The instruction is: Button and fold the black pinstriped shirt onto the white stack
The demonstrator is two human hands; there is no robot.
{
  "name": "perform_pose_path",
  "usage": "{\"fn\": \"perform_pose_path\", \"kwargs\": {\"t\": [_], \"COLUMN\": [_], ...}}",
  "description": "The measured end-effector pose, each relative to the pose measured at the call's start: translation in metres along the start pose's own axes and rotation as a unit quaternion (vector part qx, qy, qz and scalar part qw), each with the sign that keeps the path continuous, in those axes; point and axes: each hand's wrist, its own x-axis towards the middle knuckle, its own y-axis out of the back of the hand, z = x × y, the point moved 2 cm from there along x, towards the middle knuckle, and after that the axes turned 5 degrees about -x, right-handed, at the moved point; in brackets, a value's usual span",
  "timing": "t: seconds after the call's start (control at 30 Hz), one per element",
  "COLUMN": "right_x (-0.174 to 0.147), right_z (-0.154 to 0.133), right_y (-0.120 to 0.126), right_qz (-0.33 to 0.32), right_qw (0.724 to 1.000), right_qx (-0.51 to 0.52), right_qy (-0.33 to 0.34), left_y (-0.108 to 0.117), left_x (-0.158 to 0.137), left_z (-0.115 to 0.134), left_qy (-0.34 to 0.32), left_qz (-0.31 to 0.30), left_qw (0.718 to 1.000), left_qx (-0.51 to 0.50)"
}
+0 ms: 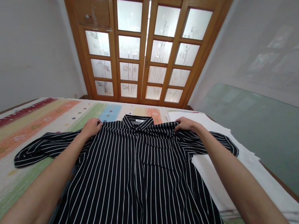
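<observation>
A black shirt (118, 174) with thin white stripes is spread front side up across the bed-like surface, its collar (137, 121) at the far end. My left hand (91, 127) pinches the fabric at the shoulder on the left. At the opposite shoulder, my right hand (185, 125) grips the cloth between thumb and fingers. The left sleeve (47, 146) and the right sleeve (221, 141) stretch out to the sides. A chest pocket (159, 156) shows on the right half. The shirt's lower hem lies outside the view.
Beneath the shirt is a colourful striped cover (1, 158). White folded cloth (211, 183) lies along the right side, partly under the shirt. A pale green panel (263, 131) leans along the right wall. Wooden doors with frosted panes (147, 48) stand at the far end.
</observation>
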Motion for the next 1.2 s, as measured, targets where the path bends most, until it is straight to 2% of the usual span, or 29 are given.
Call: {"fn": "perform_pose_path", "kwargs": {"t": [0.17,0.27,0.5,0.6,0.67,0.73,0.8,0.93,1.0,1.2], "right_x": [0.008,0.011,0.017,0.019,0.02,0.023,0.029,0.049,0.059,0.073], "right_z": [0.014,0.023,0.038,0.041,0.036,0.025,0.007,-0.033,-0.049,-0.07], "right_y": [0.002,-0.003,-0.019,-0.023,-0.023,-0.02,-0.018,-0.025,-0.033,-0.05], "right_qz": [0.135,0.178,0.171,0.155,0.172,0.212,0.246,0.225,0.193,0.143], "right_qw": [0.982,0.967,0.963,0.954,0.943,0.941,0.947,0.969,0.979,0.987], "right_qx": [-0.117,-0.158,-0.155,-0.144,-0.143,-0.151,-0.149,-0.098,-0.067,-0.042], "right_qy": [-0.058,-0.095,-0.137,-0.213,-0.245,-0.217,-0.144,0.006,0.016,-0.055], "left_y": [0.0,-0.002,-0.006,-0.006,-0.006,-0.004,-0.004,-0.011,-0.016,-0.027], "left_x": [0.0,0.002,0.006,0.008,0.01,0.012,0.015,0.023,0.029,0.047], "left_z": [0.002,0.003,0.002,0.002,0.005,0.011,0.023,0.057,0.072,0.094], "left_qy": [0.016,0.022,0.03,0.042,0.066,0.079,0.06,-0.008,-0.028,-0.018], "left_qz": [0.004,0.011,0.016,0.004,-0.004,-0.004,0.001,-0.008,-0.022,-0.037], "left_qw": [1.0,0.999,0.999,0.999,0.998,0.997,0.998,0.999,0.998,0.996], "left_qx": [-0.012,-0.021,-0.015,-0.017,-0.012,-0.002,0.003,-0.032,-0.06,-0.085]}}
